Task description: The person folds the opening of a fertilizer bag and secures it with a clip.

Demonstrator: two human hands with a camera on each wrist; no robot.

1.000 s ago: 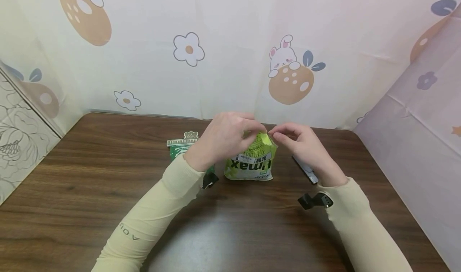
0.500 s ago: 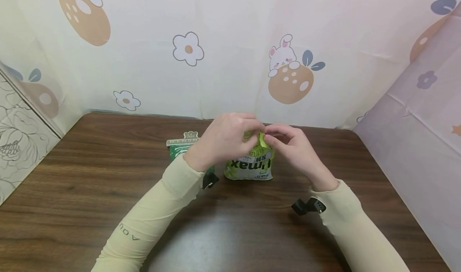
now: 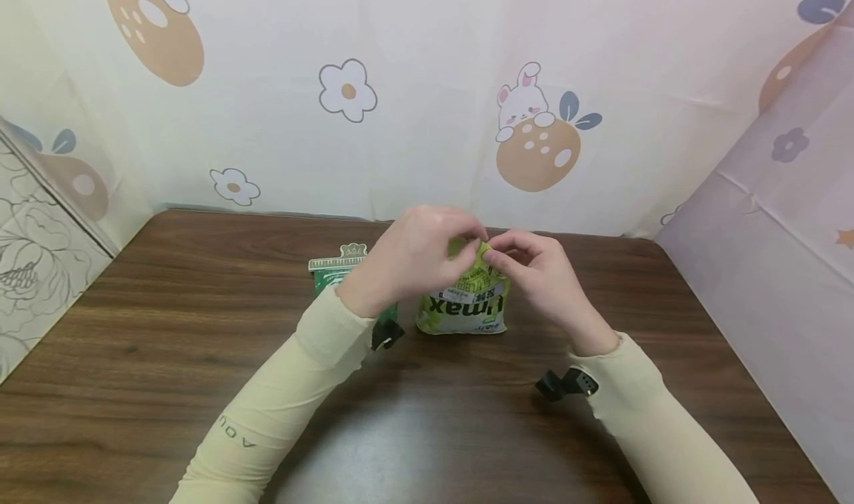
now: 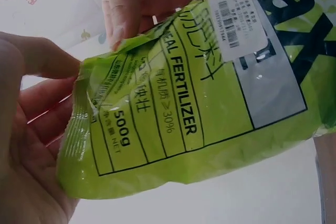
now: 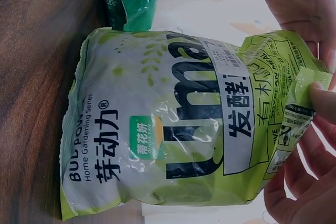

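Observation:
A lime-green and white fertilizer bag [image 3: 465, 315] stands on the table, its lettering upside down in the head view. My left hand [image 3: 422, 250] grips the bag's top edge, fingers curled behind it and thumb in front. At the top right corner my right hand [image 3: 543, 274] pinches the film between thumb and fingers. From the right wrist camera, the right thumb [image 5: 323, 100] presses on a folded-over green corner at the top. In the left wrist view, the crimped end of the fertilizer bag [image 4: 157, 108] lies against the left palm.
Partly behind the left forearm is a dark green packet [image 3: 325, 282], with a pale comb-edged clip [image 3: 339, 262] along its top. The brown wooden table [image 3: 200, 326] ends at a patterned curtain [image 3: 427, 118] at the back. A black wrist camera [image 3: 567, 384] sits on the right sleeve.
My right hand has moved left onto the bag's top corner and now pinches it. A grey strip seen earlier beside the bag is now hidden behind that hand. The left hand stays almost still.

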